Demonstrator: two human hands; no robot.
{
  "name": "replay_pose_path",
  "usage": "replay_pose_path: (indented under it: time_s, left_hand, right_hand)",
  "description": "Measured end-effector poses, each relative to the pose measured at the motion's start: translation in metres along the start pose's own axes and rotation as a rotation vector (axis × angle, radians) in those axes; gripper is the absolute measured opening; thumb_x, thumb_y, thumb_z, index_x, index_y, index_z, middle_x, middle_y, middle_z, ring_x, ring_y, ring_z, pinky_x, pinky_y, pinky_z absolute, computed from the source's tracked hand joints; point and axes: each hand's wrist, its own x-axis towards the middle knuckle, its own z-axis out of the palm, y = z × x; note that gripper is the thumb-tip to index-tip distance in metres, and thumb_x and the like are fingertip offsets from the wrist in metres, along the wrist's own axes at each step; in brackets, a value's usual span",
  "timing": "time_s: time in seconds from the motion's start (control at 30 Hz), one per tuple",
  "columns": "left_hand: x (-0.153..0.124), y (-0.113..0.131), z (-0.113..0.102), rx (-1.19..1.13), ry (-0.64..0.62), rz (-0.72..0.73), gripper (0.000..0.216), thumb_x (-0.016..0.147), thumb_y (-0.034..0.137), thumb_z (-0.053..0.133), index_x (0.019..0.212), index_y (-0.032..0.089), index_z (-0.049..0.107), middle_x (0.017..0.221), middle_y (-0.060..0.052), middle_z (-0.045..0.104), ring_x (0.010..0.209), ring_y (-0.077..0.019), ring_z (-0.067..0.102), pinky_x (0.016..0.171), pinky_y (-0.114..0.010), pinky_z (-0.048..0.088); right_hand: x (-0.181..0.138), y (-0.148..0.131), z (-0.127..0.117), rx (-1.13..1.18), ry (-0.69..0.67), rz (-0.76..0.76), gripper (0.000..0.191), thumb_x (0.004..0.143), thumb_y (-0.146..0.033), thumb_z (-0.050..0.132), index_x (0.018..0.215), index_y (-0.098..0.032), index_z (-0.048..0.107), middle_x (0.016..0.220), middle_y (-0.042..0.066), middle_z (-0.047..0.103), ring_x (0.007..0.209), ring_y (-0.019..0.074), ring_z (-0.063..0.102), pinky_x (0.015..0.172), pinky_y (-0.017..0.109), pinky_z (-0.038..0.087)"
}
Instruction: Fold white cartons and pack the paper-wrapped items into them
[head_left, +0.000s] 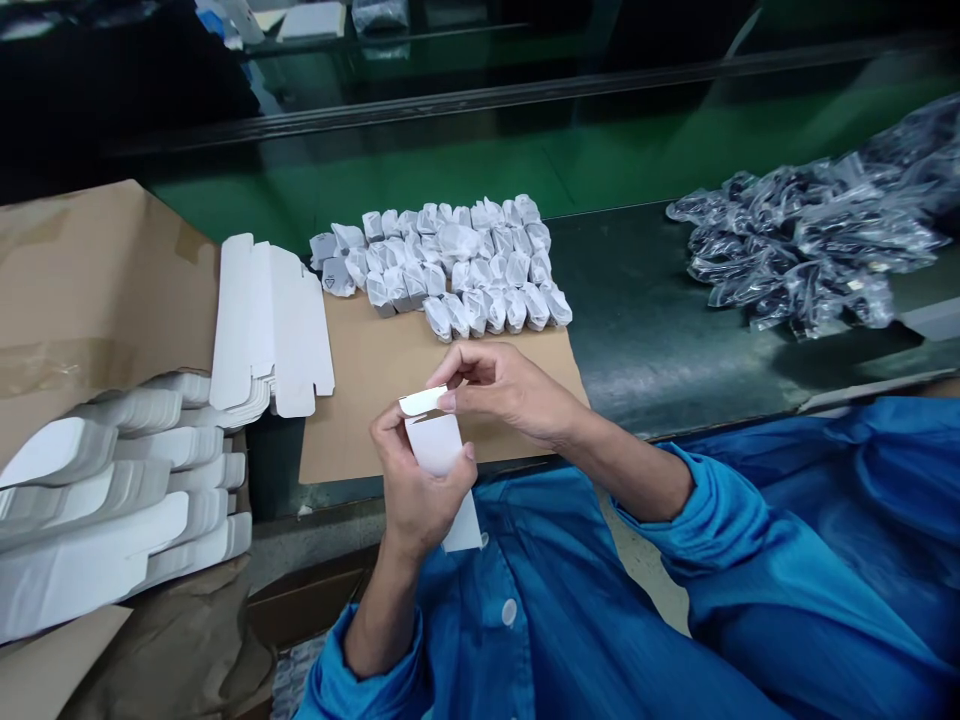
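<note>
A narrow white carton [436,446] is upright and slightly tilted in front of my blue jacket. My left hand [417,490] is wrapped round its middle, thumb on the near face. At its upper end, my right hand [502,388] pinches the end flap [424,402] between thumb and fingers. The inside of the carton cannot be seen. Beyond my hands, rows of small grey pieces in thin white wrapping [450,255] lie on a brown cardboard sheet [360,400].
Flat white cartons [274,320] lie left of the sheet. More are stacked in a big cardboard box [97,290] at far left. Black items in clear plastic bags [810,240] are piled on the dark green table [630,310] at right. Another blue sleeve is at the right edge.
</note>
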Motion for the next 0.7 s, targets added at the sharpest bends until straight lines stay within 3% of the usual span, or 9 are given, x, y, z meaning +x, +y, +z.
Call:
replay_pose_path:
  time_s: [0.13,0.23,0.37,0.5,0.7]
  left_hand:
    - [-0.001,0.002,0.002,-0.007,0.063,0.058,0.065,0.068,0.025,0.075,0.119,0.022,0.035,0.116,-0.009,0.050,0.098,-0.0210,0.064,0.077,-0.034,0.057]
    - [-0.001,0.008,0.000,0.018,0.087,0.154,0.073,0.072,0.025,0.074,0.131,0.024,0.031,0.116,-0.008,0.051,0.098,-0.0197,0.064,0.076,-0.031,0.057]
    - [0.002,0.014,-0.008,0.159,0.004,0.249,0.087,0.075,0.023,0.073,0.146,0.022,0.021,0.116,-0.010,0.055,0.103,-0.0220,0.063,0.085,-0.035,0.056]
    - [0.002,0.011,-0.013,0.261,-0.043,0.256,0.077,0.076,0.025,0.071,0.142,0.020,0.032,0.131,-0.014,0.050,0.119,-0.0269,0.057,0.094,-0.040,0.053]
    - [0.000,0.012,-0.014,0.295,-0.077,0.319,0.071,0.076,0.022,0.070,0.138,0.020,0.035,0.127,-0.012,0.052,0.117,-0.0255,0.058,0.095,-0.039,0.052]
  right_hand:
    - [-0.001,-0.006,0.002,-0.120,-0.042,-0.037,0.004,0.079,-0.017,0.068,0.082,-0.016,0.065,0.081,0.000,0.066,0.073,0.0107,0.059,0.065,0.023,0.047]
    - [-0.002,-0.012,0.002,-0.175,-0.073,-0.060,0.003,0.081,-0.017,0.066,0.083,-0.016,0.065,0.082,0.000,0.066,0.073,0.0110,0.059,0.066,0.024,0.047]
    - [-0.004,-0.018,0.005,-0.281,-0.093,-0.087,0.007,0.080,-0.010,0.062,0.082,-0.015,0.066,0.083,0.000,0.066,0.073,0.0106,0.056,0.066,0.024,0.045]
    - [-0.009,-0.017,0.008,-0.375,-0.111,-0.090,0.018,0.081,-0.008,0.057,0.093,-0.016,0.069,0.093,0.001,0.069,0.080,0.0118,0.058,0.071,0.025,0.046]
    - [-0.018,-0.009,0.008,-0.307,-0.021,-0.117,0.011,0.084,-0.018,0.065,0.091,-0.017,0.073,0.098,0.005,0.071,0.092,0.0162,0.063,0.079,0.031,0.051]
